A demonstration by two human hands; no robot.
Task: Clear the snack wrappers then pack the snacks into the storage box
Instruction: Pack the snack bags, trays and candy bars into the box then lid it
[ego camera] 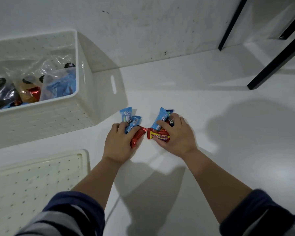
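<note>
Both hands are down on the white floor (211, 116), each gathering a small heap of wrapped snacks — a judgement from how the fingers rake inward, bunching the packets so that several can be lifted at once rather than one by one. The left hand (121, 142) is curled, palm down, over a red foil packet (138, 136) and two light-blue packets (130, 119) that poke out past its fingertips; it is half closed around them, pressing them to the floor rather than lifting. The right hand (174, 133) is spread wider, its fingers splayed across a red-and-yellow bar (157, 135), a light-blue packet (161, 119) and a dark-blue one (169, 112) partly hidden beneath it. The two heaps lie just beside each other without quite touching. Both forearms reach forward and converge, wrists low, dark striped sleeves pushed up toward the elbows. The white perforated storage box (85, 92) stands open just to the left, near the snacks, already holding clear bags of sweets — placed close, it seems, so each handful has a short trip. Its lid (41, 176) lies flat on the floor in front of the box, out of the way. Black furniture legs (271, 65) stand well apart at upper right.
</note>
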